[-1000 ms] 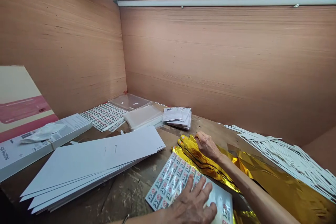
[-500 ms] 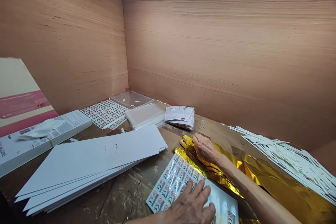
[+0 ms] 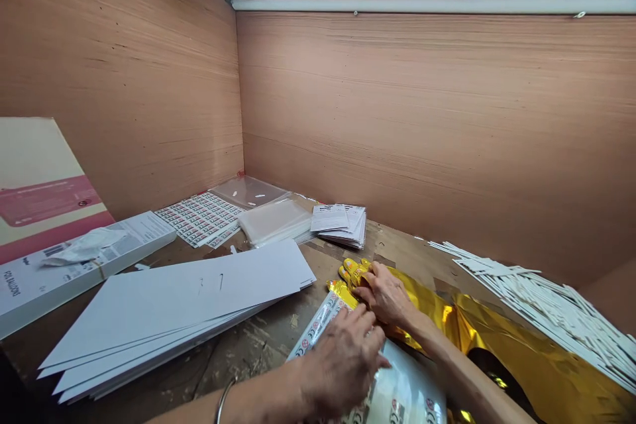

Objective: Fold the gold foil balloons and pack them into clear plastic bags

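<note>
Gold foil balloons (image 3: 489, 344) lie flat on the right of the table, their rounded ends bunched near the middle. My right hand (image 3: 387, 293) is closed on the foil balloon near those ends, fingers bent into it. Close beside it, my left hand (image 3: 342, 358) is over the sheet of CE-mark stickers (image 3: 311, 338), its fingers curled together by the foil's edge. What those fingertips hold, if anything, is hidden. Part of the sticker sheet is bare backing, and the left hand and forearm cover much of it.
White card sheets (image 3: 173, 305) are stacked at left, beside a long foil-balloon box (image 3: 129, 242). Behind lie more sticker sheets (image 3: 201, 217), clear plastic bags (image 3: 273, 220) and printed cards (image 3: 342, 222). White strips (image 3: 541, 298) are piled at right. Wooden walls (image 3: 422, 119) enclose the table.
My left hand has lifted from lying spread on the sticker sheet and moved up to the right hand, its fingers now curled. My right hand has shifted slightly down, still on the foil. The view tilted up a little.
</note>
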`<move>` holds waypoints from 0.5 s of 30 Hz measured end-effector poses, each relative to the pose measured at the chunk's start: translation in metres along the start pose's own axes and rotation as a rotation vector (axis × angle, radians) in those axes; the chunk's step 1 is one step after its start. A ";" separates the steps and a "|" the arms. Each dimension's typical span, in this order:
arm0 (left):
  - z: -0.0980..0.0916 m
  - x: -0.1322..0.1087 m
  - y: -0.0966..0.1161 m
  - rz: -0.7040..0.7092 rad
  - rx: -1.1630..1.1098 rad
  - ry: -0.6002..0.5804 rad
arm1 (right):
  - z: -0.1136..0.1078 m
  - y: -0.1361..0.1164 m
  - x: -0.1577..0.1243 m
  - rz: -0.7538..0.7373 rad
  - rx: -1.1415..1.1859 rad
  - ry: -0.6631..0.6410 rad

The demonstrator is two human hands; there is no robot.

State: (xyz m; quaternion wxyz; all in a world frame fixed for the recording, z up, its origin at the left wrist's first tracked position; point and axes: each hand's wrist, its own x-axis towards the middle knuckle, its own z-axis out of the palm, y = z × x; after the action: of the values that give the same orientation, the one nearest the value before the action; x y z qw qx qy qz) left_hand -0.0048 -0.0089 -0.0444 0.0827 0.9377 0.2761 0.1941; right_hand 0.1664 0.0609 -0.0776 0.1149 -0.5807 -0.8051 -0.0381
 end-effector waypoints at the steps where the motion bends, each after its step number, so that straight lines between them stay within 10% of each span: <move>1: -0.007 0.004 -0.004 -0.051 -0.011 -0.003 | 0.003 -0.004 -0.002 -0.003 -0.017 0.004; 15: 0.004 0.023 -0.047 -0.212 0.071 -0.034 | 0.003 0.012 0.015 0.348 0.439 0.110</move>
State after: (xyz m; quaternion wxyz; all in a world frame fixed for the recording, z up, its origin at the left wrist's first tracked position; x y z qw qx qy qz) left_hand -0.0086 0.0426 -0.0529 0.0742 0.9088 0.3788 0.1587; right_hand 0.1726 0.0788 -0.0776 0.2863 -0.6684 -0.6749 0.1258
